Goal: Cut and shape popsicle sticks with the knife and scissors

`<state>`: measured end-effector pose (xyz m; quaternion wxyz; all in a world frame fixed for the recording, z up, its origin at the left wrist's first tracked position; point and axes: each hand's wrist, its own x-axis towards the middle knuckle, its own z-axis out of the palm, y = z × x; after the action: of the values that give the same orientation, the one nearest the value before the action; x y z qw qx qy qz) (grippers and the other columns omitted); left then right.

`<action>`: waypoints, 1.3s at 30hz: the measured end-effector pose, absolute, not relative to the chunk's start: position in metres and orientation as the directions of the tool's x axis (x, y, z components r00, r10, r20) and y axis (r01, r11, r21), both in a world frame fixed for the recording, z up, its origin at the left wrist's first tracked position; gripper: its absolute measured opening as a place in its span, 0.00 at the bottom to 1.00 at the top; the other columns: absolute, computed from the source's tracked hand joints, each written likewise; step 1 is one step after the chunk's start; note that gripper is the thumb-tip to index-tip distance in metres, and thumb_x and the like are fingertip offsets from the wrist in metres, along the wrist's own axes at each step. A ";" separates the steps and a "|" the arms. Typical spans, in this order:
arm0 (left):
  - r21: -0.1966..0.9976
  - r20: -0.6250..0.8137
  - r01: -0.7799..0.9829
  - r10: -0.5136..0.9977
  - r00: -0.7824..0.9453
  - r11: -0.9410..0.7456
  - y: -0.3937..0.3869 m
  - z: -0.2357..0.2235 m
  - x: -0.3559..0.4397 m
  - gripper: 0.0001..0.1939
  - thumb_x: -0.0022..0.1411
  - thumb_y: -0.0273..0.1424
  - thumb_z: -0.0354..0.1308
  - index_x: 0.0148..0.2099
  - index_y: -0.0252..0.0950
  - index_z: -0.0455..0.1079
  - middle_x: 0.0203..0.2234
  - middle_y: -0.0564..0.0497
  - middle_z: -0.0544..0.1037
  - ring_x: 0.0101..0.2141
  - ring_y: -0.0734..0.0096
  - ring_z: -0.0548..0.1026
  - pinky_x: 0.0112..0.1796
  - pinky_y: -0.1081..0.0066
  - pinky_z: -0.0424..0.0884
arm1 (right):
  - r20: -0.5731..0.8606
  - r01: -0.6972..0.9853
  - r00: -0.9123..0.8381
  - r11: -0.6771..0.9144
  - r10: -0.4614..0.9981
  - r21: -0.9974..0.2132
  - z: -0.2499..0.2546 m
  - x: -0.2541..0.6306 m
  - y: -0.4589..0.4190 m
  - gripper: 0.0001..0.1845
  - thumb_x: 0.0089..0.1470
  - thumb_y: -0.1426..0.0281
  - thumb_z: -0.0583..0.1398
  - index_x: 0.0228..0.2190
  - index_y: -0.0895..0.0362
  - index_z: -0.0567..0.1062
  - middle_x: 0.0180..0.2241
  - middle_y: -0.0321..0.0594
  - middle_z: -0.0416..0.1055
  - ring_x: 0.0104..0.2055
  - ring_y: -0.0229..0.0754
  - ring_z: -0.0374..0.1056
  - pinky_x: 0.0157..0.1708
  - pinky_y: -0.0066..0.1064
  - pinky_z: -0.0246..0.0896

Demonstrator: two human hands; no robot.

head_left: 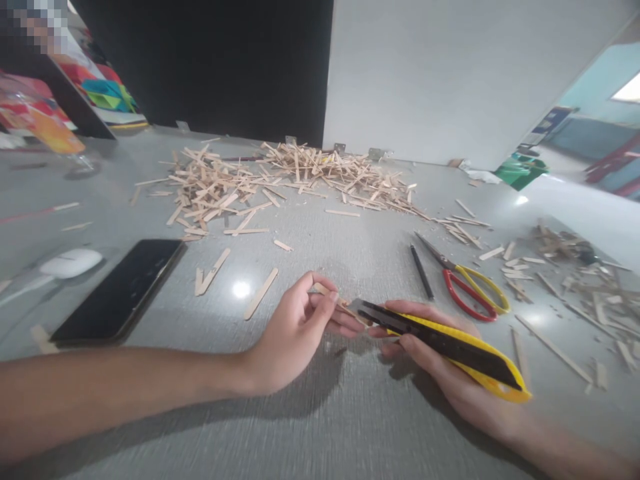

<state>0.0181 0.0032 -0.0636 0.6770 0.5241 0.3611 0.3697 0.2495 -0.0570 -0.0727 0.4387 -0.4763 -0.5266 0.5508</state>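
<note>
Near the middle of the grey table, my left hand (303, 327) pinches a small wooden stick (323, 289) between thumb and fingers. My right hand (440, 360) is wrapped around a yellow and black utility knife (450, 343), its front end pointing left at the stick. The blade tip meets or nearly meets the stick; blur hides the exact contact. A flat wooden stick (261, 293) lies just left of my left hand. Beyond my right hand rest scissors (473, 287) with red and yellow handles, and a black pen-like rod (421, 271).
Heaps of wooden sticks (320, 170) lie along the back by a black and white panel (425, 73). A phone (120, 290), a white mouse (77, 263) and a bottle (55, 130) are on the left. Scraps (565, 243) spread at right, with a green container (521, 170) behind.
</note>
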 end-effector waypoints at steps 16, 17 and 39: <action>0.993 -0.028 -0.085 0.876 0.482 0.079 0.004 -0.063 0.017 0.10 0.79 0.40 0.49 0.48 0.40 0.58 0.28 0.52 0.80 0.30 0.68 0.81 0.35 0.69 0.76 | 0.005 -0.331 -0.145 -0.043 0.989 -0.943 -0.084 0.247 -0.049 0.20 0.71 0.51 0.54 0.58 0.44 0.67 0.44 0.40 0.84 0.39 0.40 0.82 0.35 0.26 0.78; 0.995 -0.021 -0.075 0.874 0.486 0.065 0.003 -0.065 0.017 0.10 0.79 0.41 0.49 0.50 0.40 0.59 0.27 0.53 0.80 0.29 0.68 0.79 0.35 0.69 0.75 | 0.019 -0.316 -0.113 -0.018 0.993 -0.949 -0.083 0.245 -0.049 0.18 0.72 0.50 0.53 0.56 0.43 0.65 0.43 0.38 0.84 0.36 0.38 0.82 0.30 0.25 0.77; 0.641 0.591 0.212 0.651 0.476 -0.738 0.008 -0.084 0.007 0.13 0.66 0.25 0.66 0.51 0.45 0.75 0.38 0.50 0.81 0.40 0.63 0.77 0.44 0.64 0.73 | 0.076 0.015 -0.181 0.080 0.981 -0.997 -0.090 0.232 -0.061 0.13 0.65 0.66 0.65 0.45 0.47 0.66 0.31 0.31 0.74 0.27 0.38 0.78 0.27 0.27 0.74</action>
<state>0.0071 0.0081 -0.0841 0.2499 0.8220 0.2623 0.4394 0.2316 -0.0609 -0.0897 0.4664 -0.4384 -0.5680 0.5174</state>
